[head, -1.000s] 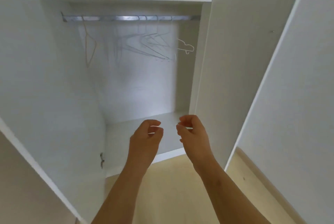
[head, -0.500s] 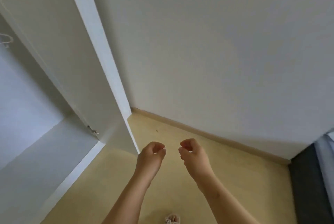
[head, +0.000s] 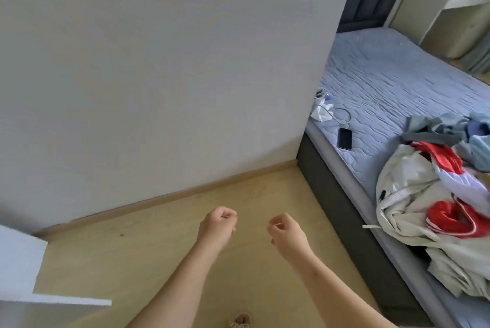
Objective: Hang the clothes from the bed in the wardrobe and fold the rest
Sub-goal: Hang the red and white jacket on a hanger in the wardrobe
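Observation:
A heap of clothes (head: 413, 195) lies on the near right part of the bed (head: 392, 81): a cream jacket, red pieces with white stripes, and grey and pale blue garments behind. My left hand (head: 217, 224) and my right hand (head: 286, 232) are held side by side over the yellow floor (head: 148, 253), left of the bed's dark frame. Both have their fingers curled in and hold nothing. Only a white corner of the wardrobe (head: 21, 266) shows at the lower left.
A black phone (head: 345, 138) lies on the mattress near its edge, with a white cable and a crumpled white bag (head: 322, 110) beyond it. A plain wall (head: 159, 62) with a wooden skirting fills the left. Pale furniture (head: 450, 17) stands past the bed.
The view has swung right, away from the wardrobe's rail and hangers, past the wall, to the bed with the clothes. Both hands stay curled and empty, slightly further apart.

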Demonstrator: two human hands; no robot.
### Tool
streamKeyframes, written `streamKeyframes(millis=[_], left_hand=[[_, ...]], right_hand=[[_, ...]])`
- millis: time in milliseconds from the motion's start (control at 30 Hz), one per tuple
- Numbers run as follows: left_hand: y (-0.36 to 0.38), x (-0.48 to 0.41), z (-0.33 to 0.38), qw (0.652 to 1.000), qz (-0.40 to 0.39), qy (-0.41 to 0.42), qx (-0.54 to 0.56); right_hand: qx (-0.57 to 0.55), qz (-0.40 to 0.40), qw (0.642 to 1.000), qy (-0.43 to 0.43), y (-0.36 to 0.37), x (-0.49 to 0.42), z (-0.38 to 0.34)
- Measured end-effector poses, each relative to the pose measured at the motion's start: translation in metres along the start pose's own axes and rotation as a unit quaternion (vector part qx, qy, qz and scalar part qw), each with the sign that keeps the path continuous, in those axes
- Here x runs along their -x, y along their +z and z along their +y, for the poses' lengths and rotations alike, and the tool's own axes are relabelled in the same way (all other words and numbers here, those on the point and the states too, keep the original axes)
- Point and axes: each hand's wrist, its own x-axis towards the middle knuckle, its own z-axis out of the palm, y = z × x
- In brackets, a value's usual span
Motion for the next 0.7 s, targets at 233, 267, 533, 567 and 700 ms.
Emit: streamKeyframes(millis=[233,267,533,567,700], left_hand=[[0.082,-0.016,0.009,0.986,-0.14,0.019,-0.093],[0.098,-0.014,0.012,0.98,-0.16,0.027,-0.111],[0.235,0.009,0.054,0.939,-0.264,0.074,-0.207],[0.255,0.014,0.06,0.936,-0.269,0.076,-0.214],[0.332,0.037,0.085,0.925,-0.291,0.073,-0.234]], right_hand=[[-0.054,0.088,0.989,0.103,-0.056,0.007,0.051],[-0.07,0.104,0.985,0.117,-0.068,0.01,0.062],[-0.171,0.189,0.951,0.174,-0.17,0.018,0.143],[-0.176,0.194,0.949,0.176,-0.187,0.016,0.153],[-0.192,0.225,0.938,0.182,-0.264,0.01,0.188]])
